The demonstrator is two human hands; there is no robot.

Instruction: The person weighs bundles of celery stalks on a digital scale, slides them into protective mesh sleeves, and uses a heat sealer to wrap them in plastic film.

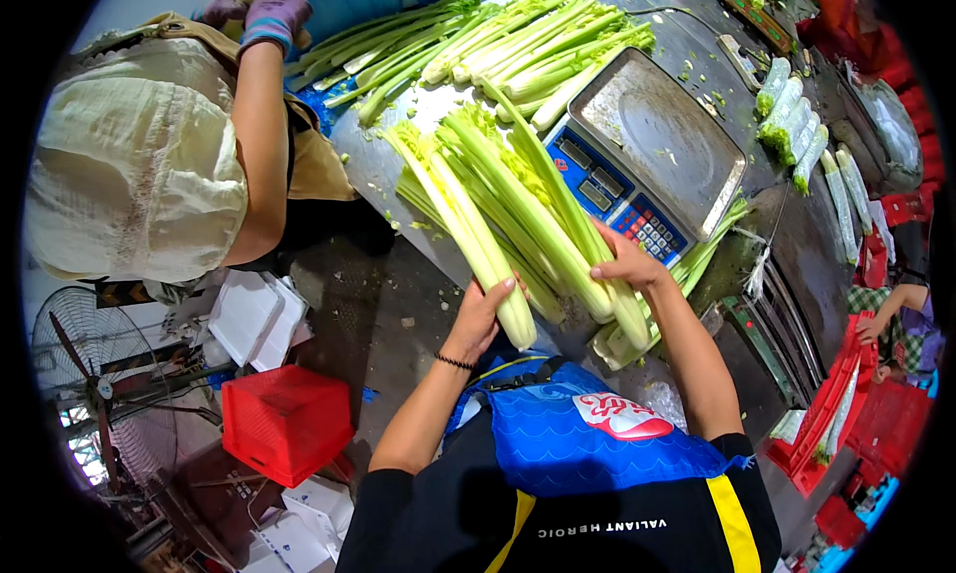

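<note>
My left hand [484,309] is closed round the base of a pale green celery bunch [466,215], which leans up and away over the table edge. On the other side, my right hand [627,259] grips the thick base of another celery bunch [595,292]. More celery stalks [488,190] lie between the two hands. Just beyond my right hand stands a blue weighing scale [637,165] with a bare metal pan, a keypad and displays. Further celery stalks [712,239] stick out from under the scale's right side.
A celery heap [538,50] covers the far table. At left works a person wearing a purple glove [276,17]. Wrapped celery packs [794,125] lie at right. A red crate [287,424], white foam boxes [257,319] and a fan [105,386] stand lower left.
</note>
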